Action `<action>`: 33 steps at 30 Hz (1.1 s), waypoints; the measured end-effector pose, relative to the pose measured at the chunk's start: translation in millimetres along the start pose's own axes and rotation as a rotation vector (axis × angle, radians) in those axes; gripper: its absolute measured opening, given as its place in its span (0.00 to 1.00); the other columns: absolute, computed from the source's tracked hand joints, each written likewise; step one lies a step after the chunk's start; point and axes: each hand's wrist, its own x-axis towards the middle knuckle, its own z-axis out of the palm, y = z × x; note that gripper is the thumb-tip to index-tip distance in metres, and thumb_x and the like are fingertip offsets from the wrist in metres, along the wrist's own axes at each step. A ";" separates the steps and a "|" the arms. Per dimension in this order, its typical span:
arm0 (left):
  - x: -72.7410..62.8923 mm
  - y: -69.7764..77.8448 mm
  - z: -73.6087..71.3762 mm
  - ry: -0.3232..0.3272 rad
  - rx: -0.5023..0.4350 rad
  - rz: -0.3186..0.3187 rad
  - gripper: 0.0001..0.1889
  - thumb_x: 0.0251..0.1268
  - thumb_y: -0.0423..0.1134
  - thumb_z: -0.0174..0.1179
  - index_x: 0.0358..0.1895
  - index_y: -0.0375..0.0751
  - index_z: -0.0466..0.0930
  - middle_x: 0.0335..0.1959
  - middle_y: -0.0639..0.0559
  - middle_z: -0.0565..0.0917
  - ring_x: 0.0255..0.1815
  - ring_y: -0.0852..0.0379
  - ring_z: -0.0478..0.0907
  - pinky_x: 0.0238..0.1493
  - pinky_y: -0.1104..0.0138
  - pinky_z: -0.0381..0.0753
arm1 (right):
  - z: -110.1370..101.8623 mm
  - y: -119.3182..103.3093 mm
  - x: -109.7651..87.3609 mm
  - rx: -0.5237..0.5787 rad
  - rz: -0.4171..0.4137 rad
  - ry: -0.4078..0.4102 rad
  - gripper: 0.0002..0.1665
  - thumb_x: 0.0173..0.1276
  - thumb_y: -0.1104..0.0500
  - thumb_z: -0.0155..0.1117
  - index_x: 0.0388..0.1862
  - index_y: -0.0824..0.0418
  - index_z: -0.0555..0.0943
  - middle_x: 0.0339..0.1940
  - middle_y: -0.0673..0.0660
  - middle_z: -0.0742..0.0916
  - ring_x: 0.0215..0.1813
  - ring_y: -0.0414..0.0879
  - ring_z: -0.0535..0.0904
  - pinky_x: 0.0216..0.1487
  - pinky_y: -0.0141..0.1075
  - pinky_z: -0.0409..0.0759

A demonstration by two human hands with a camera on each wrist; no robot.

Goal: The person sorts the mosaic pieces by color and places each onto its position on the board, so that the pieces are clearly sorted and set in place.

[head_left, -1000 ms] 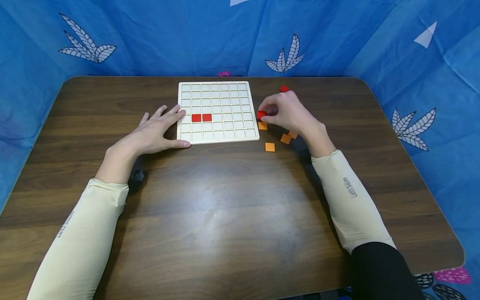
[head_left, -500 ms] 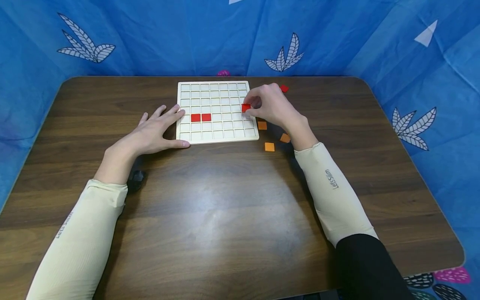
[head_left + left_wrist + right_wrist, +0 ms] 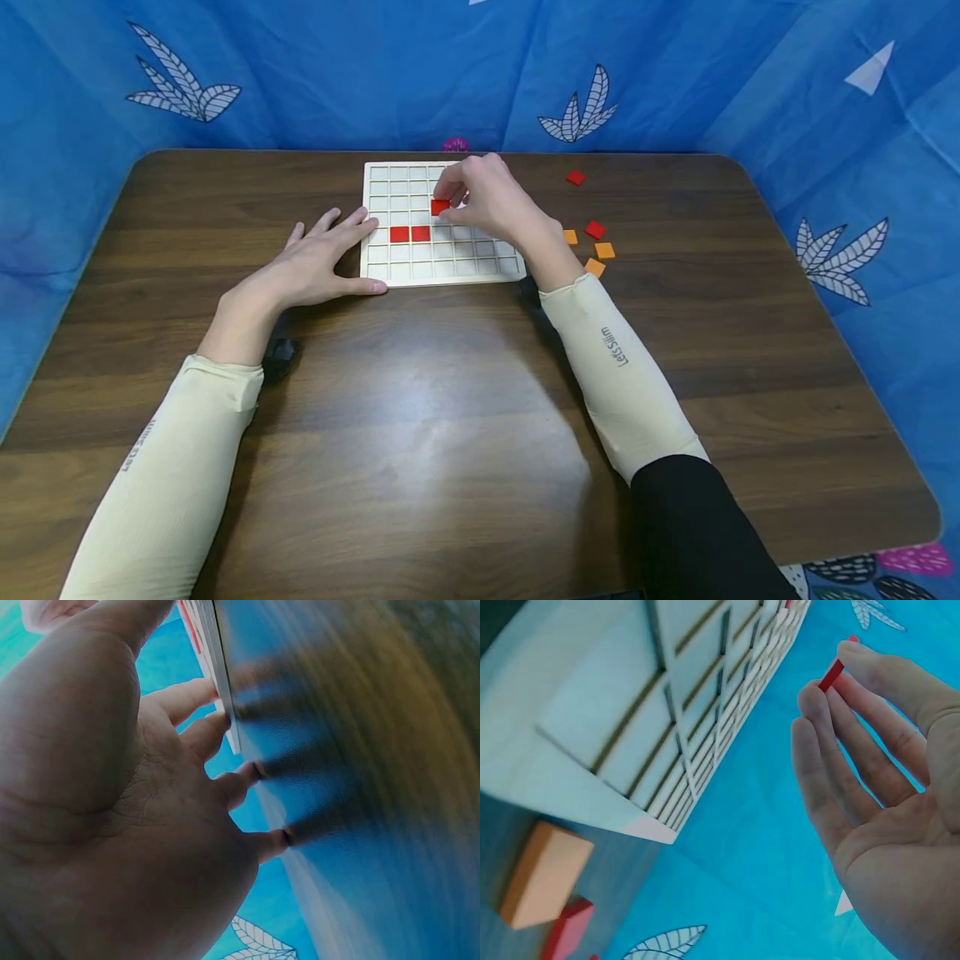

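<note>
A white gridded board [image 3: 408, 271] lies on the far half of the table, with two red square tiles [image 3: 410, 234] side by side in its cells toward the left. My left hand [image 3: 300, 262] is spread at the board's left side, its thumb at the near corner and fingertips along the left edge. Over the board's middle, my right hand [image 3: 495, 200] pinches another red square tile [image 3: 439, 207] between thumb and fingertips. In the right wrist view this thin tile [image 3: 832, 673] shows edge-on, apart from the grid. The right hand covers part of the board's right half.
Right of the board lie two loose red tiles, one far back [image 3: 575, 177] and one nearer [image 3: 596, 229]. Several orange tiles [image 3: 604, 250] are scattered close by, partly behind the right wrist. A blue patterned curtain [image 3: 337, 75] hangs behind the wooden table [image 3: 420, 433].
My right hand has carried the red tile leftward from beside the board's right edge to over its middle. A loose red tile came into view. My left hand stays at the left edge.
</note>
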 end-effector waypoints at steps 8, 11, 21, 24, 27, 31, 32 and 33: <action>0.4 0.8 0.7 -0.002 0.002 -0.006 0.58 0.64 0.73 0.65 0.88 0.54 0.45 0.90 0.53 0.39 0.89 0.38 0.29 0.80 0.30 0.27 | 13.3 7.6 1.4 0.018 0.012 -0.043 0.17 0.66 0.58 0.79 0.54 0.58 0.90 0.48 0.54 0.92 0.48 0.45 0.84 0.56 0.33 0.83; -0.3 0.8 0.0 -0.006 0.002 -0.004 0.58 0.64 0.72 0.65 0.88 0.54 0.44 0.90 0.53 0.39 0.89 0.38 0.28 0.80 0.29 0.26 | 18.0 7.8 1.9 0.025 0.015 -0.065 0.16 0.66 0.59 0.78 0.52 0.59 0.90 0.47 0.55 0.91 0.47 0.46 0.83 0.55 0.34 0.83; -0.5 1.7 -0.4 -0.005 0.000 -0.004 0.57 0.64 0.72 0.64 0.88 0.53 0.45 0.90 0.52 0.39 0.89 0.37 0.29 0.80 0.29 0.26 | 23.0 2.4 -0.5 -0.023 0.011 -0.075 0.17 0.66 0.57 0.80 0.54 0.57 0.91 0.49 0.54 0.92 0.45 0.44 0.83 0.53 0.32 0.83; 0.0 1.5 0.4 -0.005 0.001 -0.002 0.57 0.64 0.72 0.64 0.88 0.53 0.45 0.90 0.51 0.40 0.89 0.37 0.29 0.80 0.29 0.27 | 23.2 2.2 -2.0 -0.032 -0.002 -0.077 0.18 0.66 0.56 0.80 0.55 0.56 0.91 0.51 0.54 0.92 0.46 0.44 0.83 0.53 0.31 0.83; 0.2 1.5 0.7 -0.005 0.002 -0.003 0.57 0.64 0.73 0.64 0.88 0.53 0.45 0.90 0.52 0.40 0.89 0.37 0.29 0.80 0.29 0.27 | 23.1 2.2 -3.2 -0.030 -0.013 -0.079 0.19 0.66 0.56 0.80 0.55 0.56 0.91 0.51 0.54 0.92 0.46 0.44 0.83 0.53 0.31 0.83; 0.1 1.1 0.1 -0.005 0.006 -0.005 0.57 0.64 0.73 0.64 0.88 0.54 0.45 0.90 0.52 0.39 0.89 0.37 0.29 0.80 0.29 0.27 | 22.6 1.6 -3.9 -0.024 -0.026 -0.076 0.18 0.66 0.57 0.80 0.54 0.57 0.92 0.49 0.54 0.93 0.46 0.44 0.83 0.53 0.31 0.83; 0.0 0.7 -0.1 -0.005 0.005 -0.005 0.57 0.64 0.72 0.64 0.88 0.53 0.44 0.90 0.52 0.39 0.89 0.37 0.29 0.80 0.29 0.27 | 22.4 1.3 -4.2 -0.024 -0.026 -0.076 0.18 0.66 0.57 0.80 0.54 0.57 0.92 0.49 0.54 0.93 0.46 0.44 0.83 0.53 0.31 0.83; 0.2 0.4 -0.2 -0.004 0.007 -0.005 0.57 0.64 0.72 0.64 0.88 0.54 0.45 0.90 0.52 0.39 0.89 0.37 0.29 0.80 0.29 0.27 | 22.4 1.2 -4.2 -0.024 -0.026 -0.075 0.17 0.66 0.57 0.80 0.54 0.57 0.92 0.49 0.54 0.93 0.46 0.44 0.83 0.53 0.31 0.83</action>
